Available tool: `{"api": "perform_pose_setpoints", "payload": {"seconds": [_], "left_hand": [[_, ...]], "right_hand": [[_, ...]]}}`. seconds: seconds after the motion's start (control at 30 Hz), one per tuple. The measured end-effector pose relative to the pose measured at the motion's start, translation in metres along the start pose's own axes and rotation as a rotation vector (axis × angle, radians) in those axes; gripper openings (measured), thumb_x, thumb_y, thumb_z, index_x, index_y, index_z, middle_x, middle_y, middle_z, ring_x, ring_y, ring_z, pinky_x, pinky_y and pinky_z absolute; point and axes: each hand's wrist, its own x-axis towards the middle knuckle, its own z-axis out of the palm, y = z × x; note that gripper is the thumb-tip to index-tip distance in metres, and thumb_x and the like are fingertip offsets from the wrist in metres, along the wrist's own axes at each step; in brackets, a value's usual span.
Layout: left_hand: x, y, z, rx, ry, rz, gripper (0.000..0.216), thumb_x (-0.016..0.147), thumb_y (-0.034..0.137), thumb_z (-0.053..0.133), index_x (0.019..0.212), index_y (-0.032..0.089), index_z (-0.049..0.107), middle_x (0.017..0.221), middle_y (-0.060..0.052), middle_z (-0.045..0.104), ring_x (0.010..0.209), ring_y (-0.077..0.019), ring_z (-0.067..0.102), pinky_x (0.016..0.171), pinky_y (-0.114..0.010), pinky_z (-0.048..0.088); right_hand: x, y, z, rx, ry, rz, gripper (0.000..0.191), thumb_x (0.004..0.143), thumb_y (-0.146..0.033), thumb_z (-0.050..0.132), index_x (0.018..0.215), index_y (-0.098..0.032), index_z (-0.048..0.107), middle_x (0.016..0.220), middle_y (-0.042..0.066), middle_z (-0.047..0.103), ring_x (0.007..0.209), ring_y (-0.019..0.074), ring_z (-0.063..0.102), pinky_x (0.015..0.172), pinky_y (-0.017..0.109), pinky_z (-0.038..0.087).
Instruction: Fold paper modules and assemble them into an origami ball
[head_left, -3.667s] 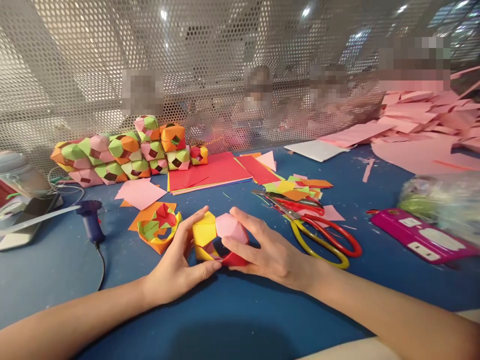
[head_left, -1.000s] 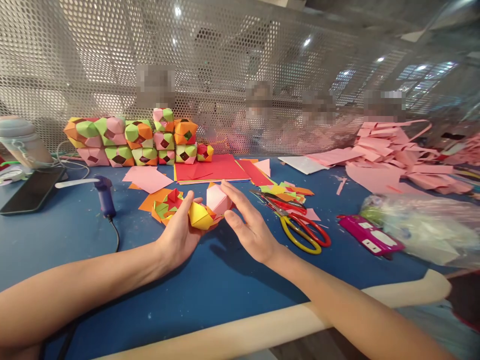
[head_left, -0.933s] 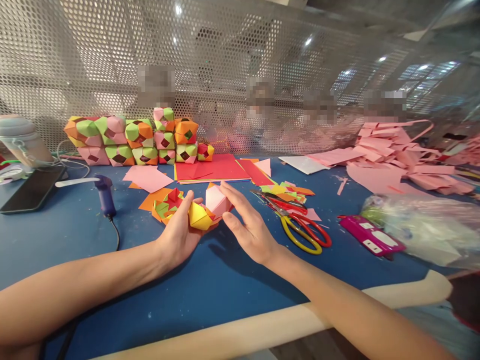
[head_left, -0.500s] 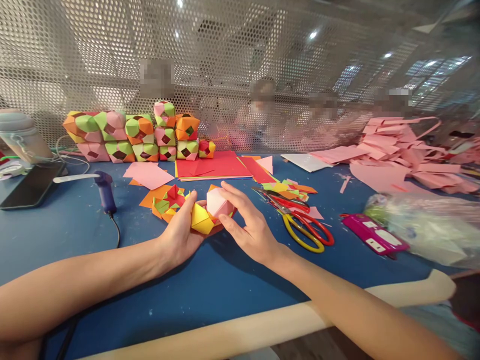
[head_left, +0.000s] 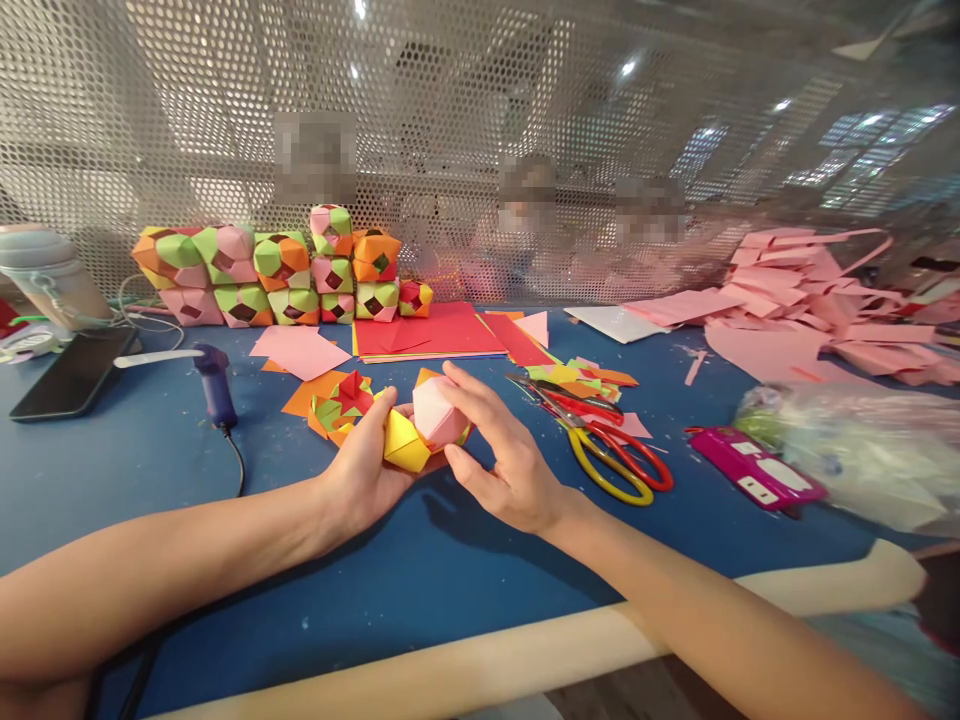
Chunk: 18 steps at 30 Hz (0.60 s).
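Observation:
My left hand (head_left: 367, 455) is closed around a folded paper ball (head_left: 406, 442) with yellow, pink and orange faces. Against its pink side rest the fingertips of my right hand (head_left: 502, 450), curved round the edge, with the thumb lower down close to the paper. The ball's underside is hidden in my left palm. Just beyond my left thumb is another folded paper piece (head_left: 346, 400) in red, green and orange, open in the middle and partly covered by the hand.
Stacked paper balls (head_left: 281, 262) line the mesh screen. Red sheets (head_left: 420, 330), scissors (head_left: 600, 440) with red and yellow handles, and paper scraps lie beyond my hands. A blue glue gun (head_left: 215, 385) stands left by a phone (head_left: 67, 375). Pink strips (head_left: 802, 300) heap at right.
My right thumb has shifted slightly down and away from the pink face, showing more of it. The left hand keeps its hold; the whole view has shifted slightly.

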Motion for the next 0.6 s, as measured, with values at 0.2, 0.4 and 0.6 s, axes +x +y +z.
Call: {"api": "perform_pose_setpoints", "payload": {"seconds": [0.2, 0.4, 0.6], "left_hand": [[0.0028, 0.0025, -0.0006, -0.026, 0.027, -0.003, 0.031, 0.097, 0.034, 0.041, 0.091, 0.014, 0.064, 0.077, -0.008, 0.072, 0.063, -0.0173, 0.068, 0.064, -0.032, 0.059], [0.0022, 0.0017, -0.0010, -0.026, 0.020, 0.002, 0.031, 0.097, 0.032, 0.042, 0.091, 0.013, 0.065, 0.076, -0.008, 0.072, 0.060, -0.0164, 0.068, 0.059, -0.028, 0.058], [0.0077, -0.0008, -0.0061, -0.066, 0.047, 0.002, 0.029, 0.096, 0.032, 0.043, 0.090, 0.014, 0.065, 0.076, -0.006, 0.072, 0.065, -0.0169, 0.069, 0.065, -0.030, 0.059]], "right_hand": [[-0.0003, 0.0025, 0.0008, -0.018, 0.026, 0.002, 0.062, 0.091, -0.014, 0.051, 0.148, -0.029, 0.033, 0.150, 0.011, 0.042, 0.138, 0.0264, 0.041, 0.111, 0.050, 0.041], [-0.0027, 0.0037, 0.0039, -0.001, 0.009, -0.032, 0.066, 0.089, -0.011, 0.054, 0.148, -0.030, 0.030, 0.151, 0.011, 0.039, 0.140, 0.0266, 0.038, 0.111, 0.051, 0.040], [-0.0002, 0.0007, 0.0079, -0.014, 0.011, -0.069, 0.070, 0.089, -0.010, 0.053, 0.151, -0.029, 0.025, 0.150, 0.009, 0.043, 0.141, 0.0239, 0.037, 0.115, 0.050, 0.035]]}}
